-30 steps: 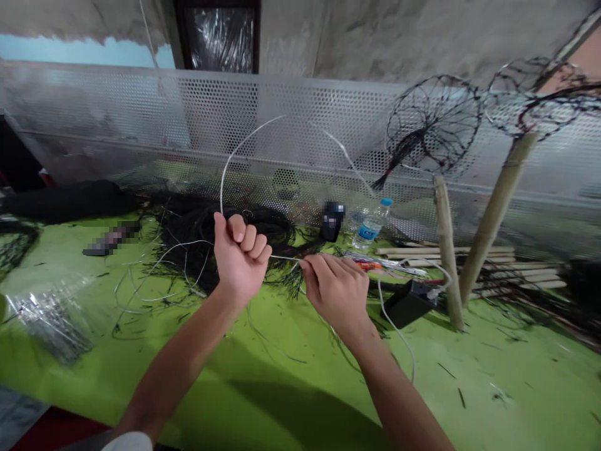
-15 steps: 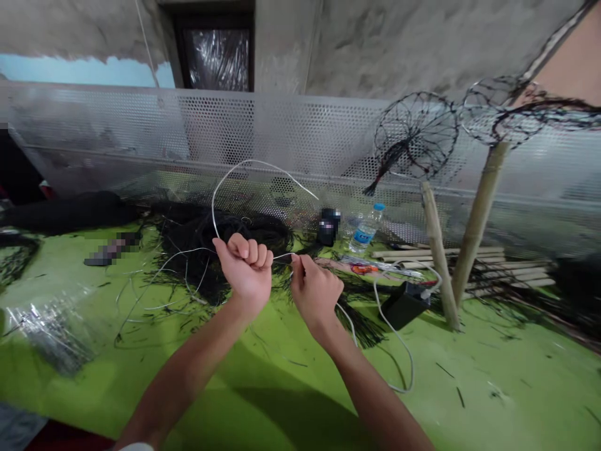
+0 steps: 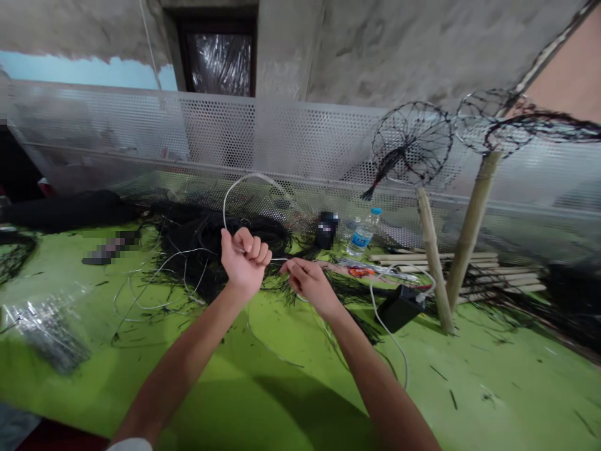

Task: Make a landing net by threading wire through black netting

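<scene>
A thin white wire [image 3: 237, 181] arches up from my left hand [image 3: 244, 260], whose fingers are curled shut around it. A short straight length of the wire runs across to my right hand [image 3: 307, 282], which pinches it with thumb and forefinger. Both hands are raised over the green table [image 3: 211, 388], a small gap apart. Behind and below them lies a heap of black netting [image 3: 188, 225]. Loose white wire [image 3: 141, 307] curls over the table left of my left hand.
Right of my hands are a water bottle [image 3: 360, 238], a black box [image 3: 399, 308] with a white cable, and two upright bamboo posts [image 3: 474, 225] near round black nets [image 3: 413, 144]. Bamboo sticks [image 3: 511, 275] lie behind. A clear plastic bag [image 3: 51, 332] sits left.
The wire's arch has become smaller and lower, its free end now blurred. My right hand has turned flatter and shifted slightly left. The view has shifted a little.
</scene>
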